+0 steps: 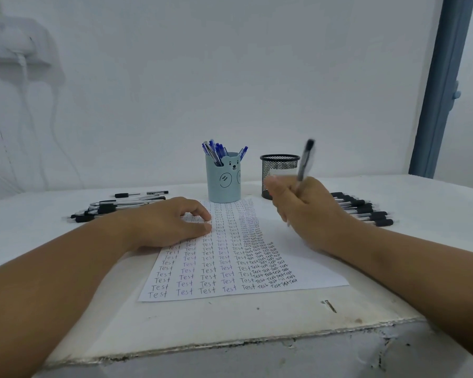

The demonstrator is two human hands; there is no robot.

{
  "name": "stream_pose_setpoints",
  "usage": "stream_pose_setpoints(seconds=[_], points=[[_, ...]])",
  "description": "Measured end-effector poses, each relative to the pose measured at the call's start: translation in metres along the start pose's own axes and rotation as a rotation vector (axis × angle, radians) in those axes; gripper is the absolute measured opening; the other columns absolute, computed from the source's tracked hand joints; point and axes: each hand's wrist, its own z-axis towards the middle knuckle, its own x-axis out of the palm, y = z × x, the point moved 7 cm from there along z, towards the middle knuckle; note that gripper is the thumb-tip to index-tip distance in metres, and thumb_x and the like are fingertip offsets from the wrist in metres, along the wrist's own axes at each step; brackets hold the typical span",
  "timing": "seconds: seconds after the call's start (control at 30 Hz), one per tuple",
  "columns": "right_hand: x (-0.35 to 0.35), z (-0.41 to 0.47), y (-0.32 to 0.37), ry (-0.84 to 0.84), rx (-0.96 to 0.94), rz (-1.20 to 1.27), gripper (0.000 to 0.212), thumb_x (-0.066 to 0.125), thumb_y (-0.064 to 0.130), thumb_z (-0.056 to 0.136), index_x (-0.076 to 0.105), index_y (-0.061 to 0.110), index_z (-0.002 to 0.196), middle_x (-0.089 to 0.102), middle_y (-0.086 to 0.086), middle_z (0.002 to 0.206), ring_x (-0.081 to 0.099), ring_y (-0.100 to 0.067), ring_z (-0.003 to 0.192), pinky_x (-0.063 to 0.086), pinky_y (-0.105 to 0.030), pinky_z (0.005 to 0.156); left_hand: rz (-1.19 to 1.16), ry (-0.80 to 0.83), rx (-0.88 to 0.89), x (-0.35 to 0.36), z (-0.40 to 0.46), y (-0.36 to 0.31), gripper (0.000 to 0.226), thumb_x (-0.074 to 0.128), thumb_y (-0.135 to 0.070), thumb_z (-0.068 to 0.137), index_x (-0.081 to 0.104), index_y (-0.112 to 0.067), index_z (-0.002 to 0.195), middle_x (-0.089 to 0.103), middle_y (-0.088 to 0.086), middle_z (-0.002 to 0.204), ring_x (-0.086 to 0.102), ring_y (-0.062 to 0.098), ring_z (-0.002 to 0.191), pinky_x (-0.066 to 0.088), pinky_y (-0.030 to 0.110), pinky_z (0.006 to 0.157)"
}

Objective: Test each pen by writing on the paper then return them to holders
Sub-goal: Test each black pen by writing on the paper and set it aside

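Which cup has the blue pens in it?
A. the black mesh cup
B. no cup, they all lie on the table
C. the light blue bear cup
C: the blue pens stand in the light blue bear cup, while the black mesh cup beside it shows no pens inside.

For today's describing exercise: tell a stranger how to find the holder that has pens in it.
Start at the sheet of paper covered in "Test" on the white table. Two holders stand at its far edge. Pick the left one, the pale blue cup with a bear face, holding blue pens; the black mesh holder beside it looks empty.
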Motion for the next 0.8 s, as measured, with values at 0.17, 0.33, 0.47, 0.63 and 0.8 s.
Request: stream_pose_setpoints(seconds=[0.17,0.33,0.47,0.63,0.8], points=[[-0.008,-0.002,0.015,-0.015,-0.105,-0.065,0.037,0.058,0.064,0.080,0.046,0.031,0.092,0.050,-0.013,0.050,0.038,-0.016,0.045,0.037,-0.025,0.049,0.006,0.013,0.005,0.000,0.000,0.000,0.033,0.056,-0.057,0.093,0.058,-0.046,0.124,0.040,-0.017,0.120,0.039,0.006,0.124,0.028,0.026,0.103],[-0.007,-0.001,0.023,-0.051,-0.284,-0.454,0.029,0.055,0.047,0.099,0.071,0.024,0.098,0.062,0.010,0.069,0.055,-0.011,0.065,0.046,-0.032,0.062,0.001,0.015,0.007,0.001,0.000,0.001,0.032,0.057,-0.055,0.094,0.058,-0.045,0.124,0.040,-0.017,0.122,0.039,0.009,0.134,0.028,0.027,0.107],[0.001,0.001,0.022,0.017,-0.333,-0.461,0.014,0.069,0.033,0.094,0.073,0.020,0.097,0.059,0.014,0.074,0.052,-0.004,0.068,0.037,-0.014,0.064,0.003,0.011,0.005,0.000,0.000,0.001,0.032,0.057,-0.056,0.094,0.058,-0.045,0.124,0.040,-0.017,0.122,0.039,0.009,0.136,0.027,0.027,0.108],[-0.003,0.001,0.017,-0.016,-0.279,-0.415,0.007,0.077,0.026,0.088,0.073,0.022,0.092,0.063,0.010,0.078,0.054,-0.007,0.074,0.037,-0.011,0.064,0.009,0.011,0.008,0.000,0.001,0.002,0.032,0.057,-0.057,0.093,0.058,-0.047,0.123,0.039,-0.018,0.124,0.038,0.009,0.138,0.027,0.028,0.111],[-0.015,0.009,0.010,-0.051,-0.230,-0.412,0.017,0.077,0.010,0.086,0.079,0.010,0.103,0.061,0.000,0.088,0.058,-0.018,0.080,0.048,-0.032,0.077,-0.006,0.005,0.011,0.000,0.002,0.005,0.031,0.057,-0.057,0.092,0.059,-0.047,0.121,0.040,-0.019,0.122,0.038,0.007,0.134,0.027,0.029,0.110]])
